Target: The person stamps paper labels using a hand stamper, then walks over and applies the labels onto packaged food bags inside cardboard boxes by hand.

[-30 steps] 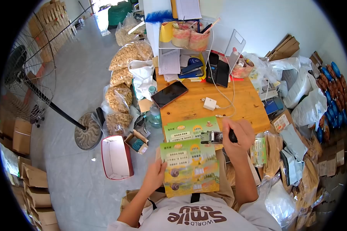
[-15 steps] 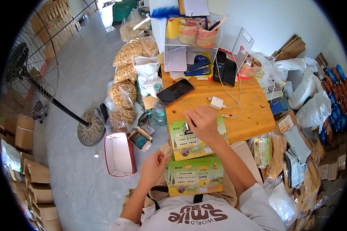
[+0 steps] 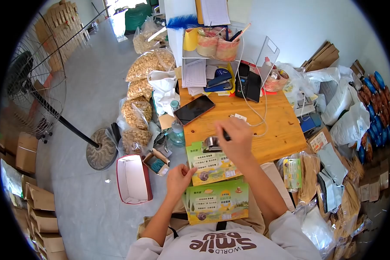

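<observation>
My right hand [image 3: 235, 138] is closed on the black handle of a metal-framed hand stamp [image 3: 211, 144]. The stamp is over the upper part of a green-and-yellow printed card [image 3: 212, 167] at the table's near edge; whether it presses on the card I cannot tell. At this card's left edge, my left hand [image 3: 180, 178] has its thumb and forefinger pinched together, and its other fingers are curled. A stack of matching printed cards [image 3: 219, 203] lies closer to my body, overlapping the upper card's lower edge.
A phone [image 3: 194, 109] and a white charger [image 3: 239, 117] with cable lie on the wooden table [image 3: 277, 134]. Left of it are a water bottle [image 3: 176, 135], filled clear bags [image 3: 136, 108], an open box [image 3: 134, 178] and a standing fan [image 3: 102, 145]. Wrapped packages [image 3: 310, 173] are at right.
My right hand has moved slightly right, and more of the stamp shows. My left hand has come up to the upper card's left edge. The view has shifted a little.
</observation>
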The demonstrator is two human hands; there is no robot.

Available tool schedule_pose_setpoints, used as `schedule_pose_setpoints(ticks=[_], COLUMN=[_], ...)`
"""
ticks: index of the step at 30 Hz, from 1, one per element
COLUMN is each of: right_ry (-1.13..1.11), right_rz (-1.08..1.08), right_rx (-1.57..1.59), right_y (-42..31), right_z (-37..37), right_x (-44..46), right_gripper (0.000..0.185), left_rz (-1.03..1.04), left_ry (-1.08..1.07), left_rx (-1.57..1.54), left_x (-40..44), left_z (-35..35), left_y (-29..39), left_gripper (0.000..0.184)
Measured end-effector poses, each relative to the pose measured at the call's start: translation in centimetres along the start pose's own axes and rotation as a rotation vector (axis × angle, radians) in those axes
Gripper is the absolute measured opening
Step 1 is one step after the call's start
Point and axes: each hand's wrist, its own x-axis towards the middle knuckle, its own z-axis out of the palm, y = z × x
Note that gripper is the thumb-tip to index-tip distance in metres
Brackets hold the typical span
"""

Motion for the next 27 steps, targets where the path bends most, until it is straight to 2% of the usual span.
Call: schedule_pose_setpoints(ticks=[4,6,10,12,13,15,19,21,22,24,25,27], right_ry=[0.156,0.134,0.112,0.114,0.114,0.125,0.139,0.144,0.154,0.131,0.110,0.070], right_rz=[0.014,0.011,0.041,0.076,0.113,0.107,0.113,0.068,0.019,0.004,-0.015,-0.037], right_rx=[-0.062,-0.097,-0.127,-0.138,-0.147,-0.174,-0.217,-0.218,-0.217,-0.183,-0.155,-0.116], right_y=[-1.1,-1.3,-1.4,-1.5,-1.5,-1.1,-1.1,-0.8,-0.8,-0.7,-0.7,-0.5], right_z=[-4.2,-5.7,-7.5,-8.2,-8.5,-8.8,-9.2,-8.7,-8.4,-7.1,-6.3,-4.6], right_x=[1.6,1.4,0.3,-0.3,-0.4,-0.7,-0.5,-0.1,0.1,0.0,-0.1,-0.2], right_gripper=[0.011,0.011,0.011,0.011,0.012,0.012,0.013,0.012,0.012,0.011,0.011,0.010], left_rz=[-0.018,0.076,0.000,0.295,0.298,0.237,0.195,0.153,0.149,0.040,0.033,0.026], left_ry=[0.016,0.044,0.001,0.120,0.117,0.080,0.138,-0.006,-0.007,-0.247,-0.248,-0.495], left_rx=[-0.259,-0.163,-0.111,0.177,0.176,0.399,0.299,0.089,0.090,-0.027,-0.024,0.205], left_x=[0.0,0.0,0.0,0.1,0.0,-0.6,-1.5,-2.4,-3.3,-5.5,-6.4,-7.9], left_z=[0.6,0.2,-0.5,-0.6,-0.7,-1.5,-3.2,-3.7,-3.6,-3.6,-3.8,-4.5], left_y=[-1.5,-1.2,-0.4,-0.2,0.3,1.9,3.1,2.0,1.6,0.7,0.5,0.5], left_gripper=[0.032,0.025,0.025,0.027,0.027,0.030,0.032,0.032,0.032,0.037,0.037,0.044])
